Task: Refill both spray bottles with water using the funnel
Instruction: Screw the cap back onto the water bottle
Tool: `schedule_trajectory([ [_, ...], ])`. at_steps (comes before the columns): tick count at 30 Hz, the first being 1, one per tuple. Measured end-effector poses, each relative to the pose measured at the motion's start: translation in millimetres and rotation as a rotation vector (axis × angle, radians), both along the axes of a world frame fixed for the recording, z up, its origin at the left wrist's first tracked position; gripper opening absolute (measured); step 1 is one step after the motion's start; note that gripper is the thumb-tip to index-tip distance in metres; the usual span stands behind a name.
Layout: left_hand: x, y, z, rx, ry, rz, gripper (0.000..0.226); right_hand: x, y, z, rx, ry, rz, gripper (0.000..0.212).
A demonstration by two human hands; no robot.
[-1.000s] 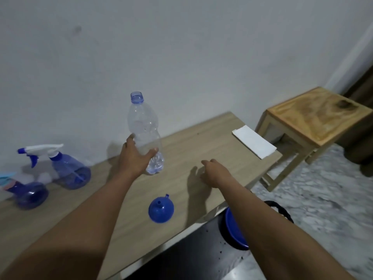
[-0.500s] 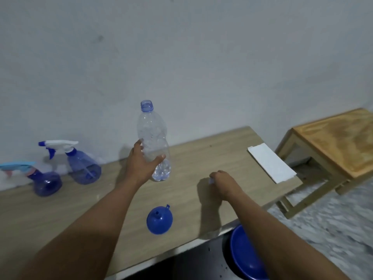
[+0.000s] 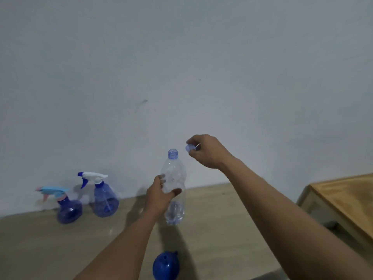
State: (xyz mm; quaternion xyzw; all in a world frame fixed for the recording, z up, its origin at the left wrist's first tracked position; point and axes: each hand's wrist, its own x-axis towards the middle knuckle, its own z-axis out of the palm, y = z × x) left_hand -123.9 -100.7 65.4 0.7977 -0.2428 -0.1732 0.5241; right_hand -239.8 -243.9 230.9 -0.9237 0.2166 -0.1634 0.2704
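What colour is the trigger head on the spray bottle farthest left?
Light blue with a pink collar, on a dark blue bottle; head view.

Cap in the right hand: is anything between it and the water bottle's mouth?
Nothing visible. The cap sits pinched in the right hand, just right of the open mouth of the water bottle, which the left hand holds upright.

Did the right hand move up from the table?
Yes. The right hand rose off the table to beside the water bottle mouth, holding the cap.
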Motion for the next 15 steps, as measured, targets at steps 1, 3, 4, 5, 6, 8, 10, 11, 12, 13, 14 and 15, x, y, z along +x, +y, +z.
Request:
schedule_trajectory([
  [1, -1, 0, 1, 0.006, 0.008, -0.001, 0.075, 8, 4, 7, -0.010, 0.005, 0.029, 0.032],
  [3, -2, 0, 3, 0.004, 0.017, 0.003, 0.075, 22, 11, 15, -0.044, 0.037, 0.091, 0.034],
  [4, -1, -1, 2, 0.002, 0.029, 0.005, 0.074, 28, 14, 16, -0.063, 0.063, 0.116, 0.035],
  [5, -1, -1, 1, -0.002, 0.044, 0.010, 0.073, 32, 17, 17, -0.076, 0.094, 0.133, 0.036],
  [6, -1, -1, 0, -0.006, 0.060, 0.019, 0.072, 36, 18, 16, -0.087, 0.123, 0.143, 0.038],
  [8, 1, -3, -3, -0.011, 0.075, 0.040, 0.070, 41, 19, 14, -0.103, 0.178, 0.146, 0.040],
  [10, 3, -4, -5, -0.027, 0.092, 0.045, 0.066, 43, 18, 12, -0.096, 0.200, 0.151, 0.038],
  [11, 4, -5, -8, -0.036, 0.089, 0.045, 0.064, 43, 18, 10, -0.088, 0.201, 0.158, 0.037],
  [12, 4, -6, -10, -0.032, 0.082, 0.046, 0.063, 43, 17, 10, -0.086, 0.201, 0.166, 0.036],
  [13, 4, -6, -11, -0.028, 0.062, 0.045, 0.062, 44, 17, 10, -0.091, 0.201, 0.170, 0.035],
  [14, 5, -7, -13, -0.030, 0.062, 0.049, 0.061, 45, 17, 10, -0.098, 0.201, 0.174, 0.034],
  [15, 5, -7, -14, -0.029, 0.063, 0.051, 0.059, 46, 16, 10, -0.103, 0.206, 0.175, 0.034],
])
